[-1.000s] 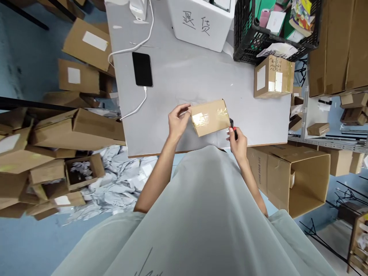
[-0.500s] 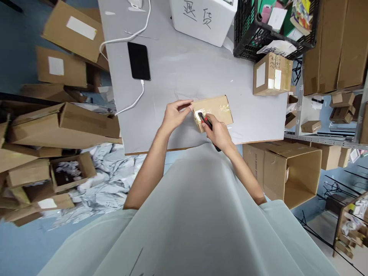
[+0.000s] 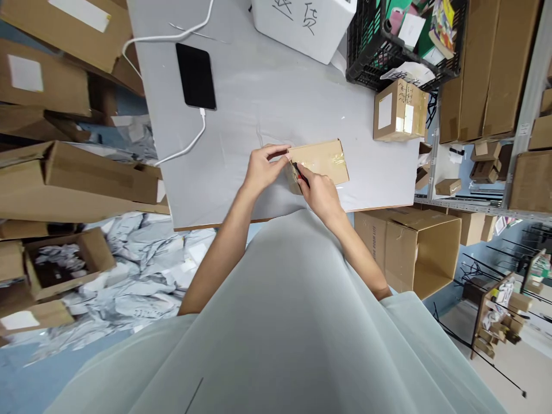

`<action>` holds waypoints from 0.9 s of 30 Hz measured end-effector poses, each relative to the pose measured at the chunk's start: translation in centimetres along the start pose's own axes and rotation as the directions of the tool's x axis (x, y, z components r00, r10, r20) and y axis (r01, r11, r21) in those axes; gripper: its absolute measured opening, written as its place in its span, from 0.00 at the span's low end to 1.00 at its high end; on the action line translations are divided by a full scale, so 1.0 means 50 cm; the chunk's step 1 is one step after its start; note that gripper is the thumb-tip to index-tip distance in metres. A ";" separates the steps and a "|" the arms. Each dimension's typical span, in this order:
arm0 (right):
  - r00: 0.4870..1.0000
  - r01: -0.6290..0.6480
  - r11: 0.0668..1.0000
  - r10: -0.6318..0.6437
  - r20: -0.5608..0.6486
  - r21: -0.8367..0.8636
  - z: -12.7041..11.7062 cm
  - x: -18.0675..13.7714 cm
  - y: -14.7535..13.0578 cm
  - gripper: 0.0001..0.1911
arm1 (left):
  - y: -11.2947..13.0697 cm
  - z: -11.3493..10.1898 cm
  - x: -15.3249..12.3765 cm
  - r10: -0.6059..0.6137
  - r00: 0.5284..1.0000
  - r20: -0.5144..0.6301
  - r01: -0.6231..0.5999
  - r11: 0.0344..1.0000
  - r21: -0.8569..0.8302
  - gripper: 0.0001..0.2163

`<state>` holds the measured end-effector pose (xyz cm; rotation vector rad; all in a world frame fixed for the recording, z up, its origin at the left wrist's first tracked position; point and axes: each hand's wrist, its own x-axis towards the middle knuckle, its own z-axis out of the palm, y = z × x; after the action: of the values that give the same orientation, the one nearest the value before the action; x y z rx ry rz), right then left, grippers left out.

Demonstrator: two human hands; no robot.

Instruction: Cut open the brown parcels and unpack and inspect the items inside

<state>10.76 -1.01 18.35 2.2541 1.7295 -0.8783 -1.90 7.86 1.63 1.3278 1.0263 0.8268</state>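
Observation:
A small cardboard box (image 3: 323,160) with shiny clear tape lies on the grey table (image 3: 267,103), close to its front edge. My left hand (image 3: 264,168) grips the box at its left back corner, thumb and fingers pinching the edge. In my right hand (image 3: 321,192) is a black and red box cutter (image 3: 301,173), mostly covered by my fingers. Its tip sits at the left end of the box, against the edge there; the blade itself is too small to make out.
A black phone (image 3: 195,76) with a white cable lies at the left. A white bin (image 3: 302,26), a black crate (image 3: 366,52) and a taped carton (image 3: 399,112) stand along the back and right. Cartons and crumpled wrapping (image 3: 146,259) crowd the floor at left.
My right hand has shifted slightly left, bringing the box cutter from the top of the box to its left end edge. My left hand keeps its hold. The view has turned a little.

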 end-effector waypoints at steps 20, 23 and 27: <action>0.978 -0.115 0.956 0.157 0.139 -0.271 -0.024 -0.020 -0.096 0.28 | 0.002 0.041 -0.028 0.014 0.988 -0.157 -0.014 1.000 0.001 0.14; 0.960 -0.122 0.942 0.193 0.204 -0.314 -0.007 -0.040 -0.084 0.29 | 0.005 0.042 -0.028 0.011 0.986 -0.166 -0.012 1.000 -0.003 0.14; 0.953 -0.116 0.940 0.196 0.229 -0.321 0.013 -0.078 -0.057 0.31 | 0.011 0.039 -0.032 0.006 0.991 -0.132 -0.006 1.000 0.006 0.16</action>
<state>7.28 -3.62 20.53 1.9477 1.4350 -0.7704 -0.61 5.70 2.30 1.2951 1.1290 0.9267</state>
